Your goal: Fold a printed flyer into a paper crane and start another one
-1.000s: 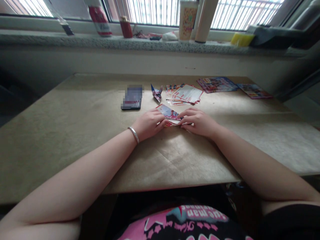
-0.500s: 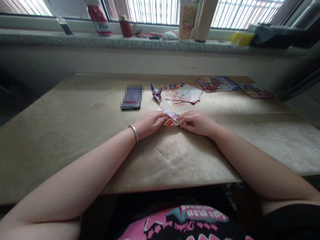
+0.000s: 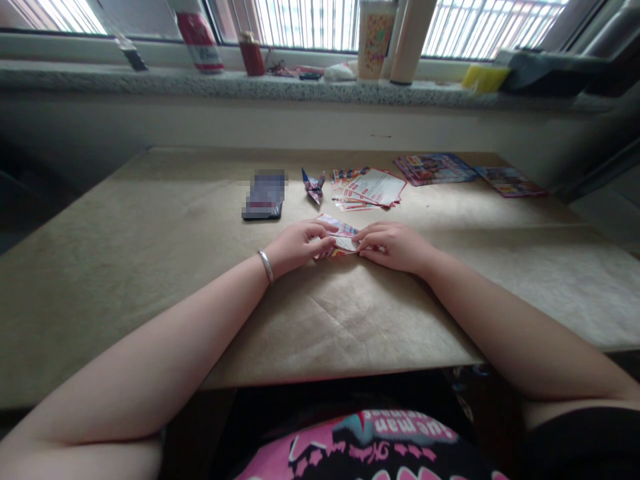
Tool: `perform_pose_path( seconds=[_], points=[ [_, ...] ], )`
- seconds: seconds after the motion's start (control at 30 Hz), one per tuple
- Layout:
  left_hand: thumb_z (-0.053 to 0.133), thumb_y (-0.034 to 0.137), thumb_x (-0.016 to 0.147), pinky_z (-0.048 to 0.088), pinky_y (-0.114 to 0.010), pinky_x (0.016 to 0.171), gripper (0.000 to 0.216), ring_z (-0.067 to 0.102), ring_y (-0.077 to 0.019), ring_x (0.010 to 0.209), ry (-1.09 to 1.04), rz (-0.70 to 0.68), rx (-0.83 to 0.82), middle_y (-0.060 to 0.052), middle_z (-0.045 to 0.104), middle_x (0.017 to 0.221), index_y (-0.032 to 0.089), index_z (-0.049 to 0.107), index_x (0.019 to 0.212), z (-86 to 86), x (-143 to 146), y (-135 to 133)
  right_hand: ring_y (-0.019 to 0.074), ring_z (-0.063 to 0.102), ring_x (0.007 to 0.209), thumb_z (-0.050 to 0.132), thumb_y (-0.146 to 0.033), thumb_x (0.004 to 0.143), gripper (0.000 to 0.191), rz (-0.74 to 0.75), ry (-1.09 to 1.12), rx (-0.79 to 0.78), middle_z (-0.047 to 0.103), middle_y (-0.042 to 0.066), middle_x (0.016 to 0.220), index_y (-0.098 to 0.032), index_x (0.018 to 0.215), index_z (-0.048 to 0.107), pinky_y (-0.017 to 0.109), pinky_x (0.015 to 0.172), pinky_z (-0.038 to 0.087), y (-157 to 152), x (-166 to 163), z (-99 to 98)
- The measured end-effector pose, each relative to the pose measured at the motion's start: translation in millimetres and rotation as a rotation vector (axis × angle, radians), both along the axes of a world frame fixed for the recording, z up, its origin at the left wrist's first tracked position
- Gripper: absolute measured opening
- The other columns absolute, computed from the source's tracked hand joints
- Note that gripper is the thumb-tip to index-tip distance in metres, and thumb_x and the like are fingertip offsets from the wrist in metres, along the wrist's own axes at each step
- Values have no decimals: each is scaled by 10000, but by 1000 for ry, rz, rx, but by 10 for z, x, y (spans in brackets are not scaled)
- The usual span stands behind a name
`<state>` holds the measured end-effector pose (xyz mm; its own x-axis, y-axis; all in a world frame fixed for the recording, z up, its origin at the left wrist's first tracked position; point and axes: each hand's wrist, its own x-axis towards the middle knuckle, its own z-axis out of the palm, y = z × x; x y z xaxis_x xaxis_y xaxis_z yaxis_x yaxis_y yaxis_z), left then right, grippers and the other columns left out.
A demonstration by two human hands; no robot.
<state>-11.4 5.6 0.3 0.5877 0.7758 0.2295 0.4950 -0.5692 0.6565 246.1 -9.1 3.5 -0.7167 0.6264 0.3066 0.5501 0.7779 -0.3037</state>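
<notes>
A small piece of folded printed paper (image 3: 345,243) lies on the table between my hands, its white inner side showing in the middle. My left hand (image 3: 299,245), with a silver bangle at the wrist, has its thumb and fingers on the paper's left part. Fingertips of my right hand (image 3: 391,245) pinch the paper's right end. Just beyond the paper stands a folded paper crane (image 3: 313,187). A fan of printed sheets (image 3: 376,187) lies to the right of the crane.
A dark phone (image 3: 265,197), partly blurred out, lies left of the crane. Glossy leaflets (image 3: 435,168) are stacked at the far right. Along the windowsill (image 3: 295,90) stand a red can (image 3: 200,43), a patterned cup (image 3: 376,43) and a yellow item (image 3: 485,78). The table's front edge runs close to my body.
The paper's yellow and red flap with the printed number has opened toward me, and white paper now shows. My left thumb and fingers have spread apart a little. My right hand has hardly moved.
</notes>
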Motion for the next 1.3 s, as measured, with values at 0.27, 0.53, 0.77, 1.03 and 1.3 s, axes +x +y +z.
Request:
perform_pose_path(
  seconds=[0.27,0.53,0.77,1.03,1.3],
  points=[
    [497,334,912,475,-420,1034,270,604,-242,1168,260,109,272,-110,676,1220,165,668,787,-81,69,16,174,690,772,590,-302,883,182,-198,-27,57,764,26,921,-254,1003,717,289,698,506,-43,-32,-45],
    [498,345,924,505,-386,918,250,647,-231,1003,342,175,284,-94,708,1066,163,657,859,-96,48,93,207,675,1048,542,-248,918,274,-74,-56,109,709,31,1210,-251,1131,715,336,884,527,-46,-67,-38],
    [543,314,903,499,-333,854,197,640,-216,942,393,233,296,-82,701,1025,165,670,888,-66,56,99,221,669,992,515,-223,945,301,-87,-139,230,740,41,1145,-222,1159,727,357,841,539,-31,-129,-65],
    [534,281,895,513,-345,883,190,652,-204,965,277,200,297,-76,710,1061,174,690,914,-29,0,44,227,646,980,491,-190,956,315,-80,-185,269,738,59,1141,-194,1161,731,366,862,529,-40,-170,-70],
    [491,335,960,487,-369,1005,295,649,-203,1034,335,-111,440,-76,725,1094,165,720,1038,1,-33,-41,219,617,988,499,-194,951,310,-78,-128,236,725,72,1115,-226,1146,737,356,867,505,36,-146,-135]
  ],
)
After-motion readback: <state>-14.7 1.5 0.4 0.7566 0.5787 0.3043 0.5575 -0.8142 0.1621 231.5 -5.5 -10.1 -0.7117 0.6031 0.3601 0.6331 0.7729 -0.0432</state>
